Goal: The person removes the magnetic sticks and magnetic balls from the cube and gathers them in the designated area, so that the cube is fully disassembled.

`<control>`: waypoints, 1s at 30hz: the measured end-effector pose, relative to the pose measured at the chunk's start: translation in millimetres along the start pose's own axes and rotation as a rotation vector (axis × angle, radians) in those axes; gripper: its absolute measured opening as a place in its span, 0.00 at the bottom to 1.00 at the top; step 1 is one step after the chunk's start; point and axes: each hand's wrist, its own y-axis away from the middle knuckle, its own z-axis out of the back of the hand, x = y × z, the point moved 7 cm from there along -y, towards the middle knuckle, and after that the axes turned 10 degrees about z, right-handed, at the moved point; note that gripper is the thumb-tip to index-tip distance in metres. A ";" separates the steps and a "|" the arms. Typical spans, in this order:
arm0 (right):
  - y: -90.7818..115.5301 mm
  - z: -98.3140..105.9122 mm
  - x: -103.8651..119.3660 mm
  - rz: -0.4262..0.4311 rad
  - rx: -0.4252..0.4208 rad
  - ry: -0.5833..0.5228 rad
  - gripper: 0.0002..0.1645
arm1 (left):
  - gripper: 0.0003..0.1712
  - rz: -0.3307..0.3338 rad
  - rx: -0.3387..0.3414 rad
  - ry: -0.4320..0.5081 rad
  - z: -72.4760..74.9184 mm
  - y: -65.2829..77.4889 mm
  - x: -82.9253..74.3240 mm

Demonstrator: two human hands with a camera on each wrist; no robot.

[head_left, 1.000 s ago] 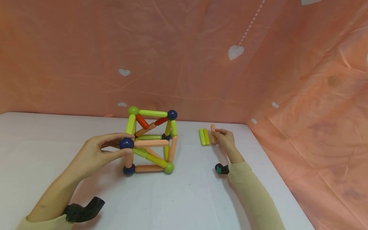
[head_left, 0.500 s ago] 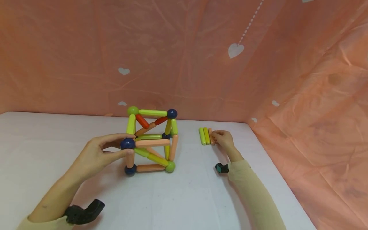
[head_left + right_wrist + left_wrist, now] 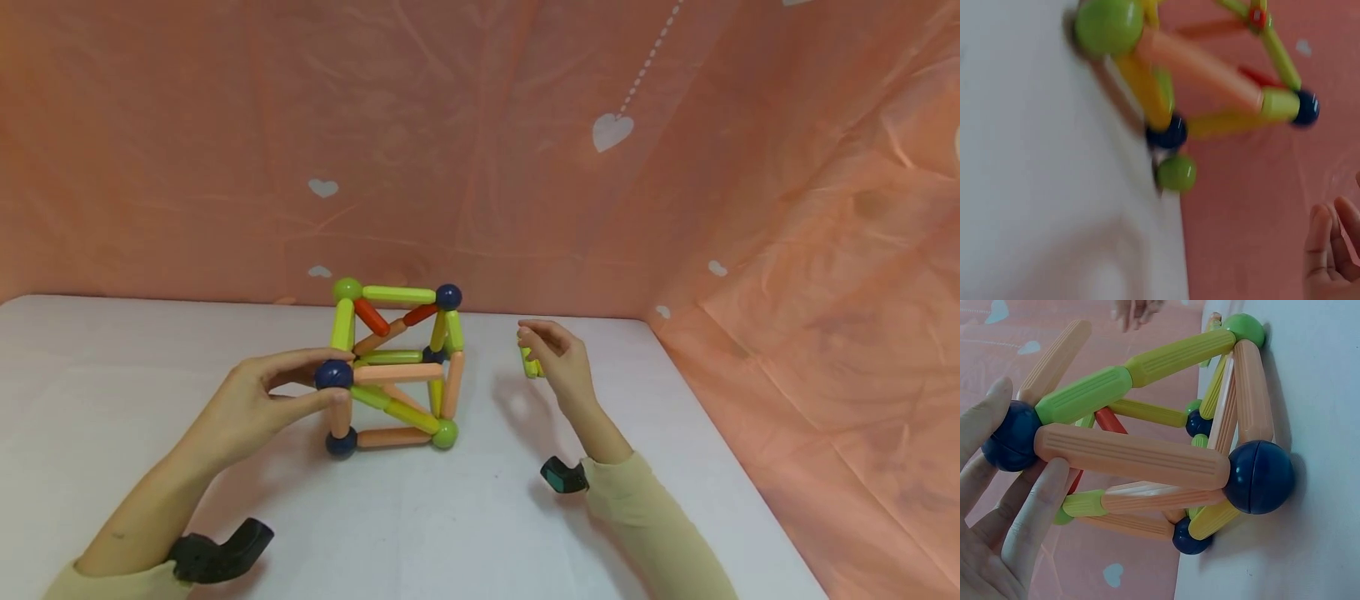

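Note:
A cube-like frame of magnetic rods and balls stands on the white table; a peach rod (image 3: 397,374) runs across its upper front. My left hand (image 3: 255,408) pinches the dark blue ball (image 3: 333,374) at the frame's upper front left corner between thumb and fingers; the left wrist view shows the grip on that ball (image 3: 1013,436) closely. My right hand (image 3: 564,367) hovers right of the frame with bent fingers and nothing held, as the right wrist view also shows. Behind it lies a light green rod (image 3: 527,363), partly covered; the rods beside it are mostly hidden.
An orange-pink cloth (image 3: 480,167) with white hearts hangs behind and to the right of the table (image 3: 465,525). A green ball (image 3: 1177,174) sits by the frame's far side in the right wrist view. Black wrist cameras (image 3: 221,552) are worn on both forearms.
My right hand let go of the peach rod, laid down beside the green and yellow rods, then rose and moved left. My left hand kept its hold on the blue ball.

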 end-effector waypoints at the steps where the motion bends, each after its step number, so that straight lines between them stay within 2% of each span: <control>1: 2.1 -3.9 5.0 0.018 0.006 -0.024 0.18 | 0.26 0.002 0.001 0.000 0.1 -0.1 0.2; 8: 13.8 -26.6 32.6 0.092 0.042 -0.143 0.14 | 0.26 0.005 0.004 0.006 -0.2 0.0 1.0; 15: 20.7 -44.8 45.9 0.125 0.122 -0.137 0.13 | 0.27 0.000 0.005 0.006 -0.4 0.0 0.9; 21: 28.3 -61.1 53.7 0.110 0.193 -0.162 0.14 | 0.26 0.004 0.011 0.010 -0.6 -0.6 1.9; 30: 36.4 -82.2 58.7 0.137 0.315 -0.153 0.14 | 0.27 0.002 0.011 0.017 -1.3 -2.3 3.9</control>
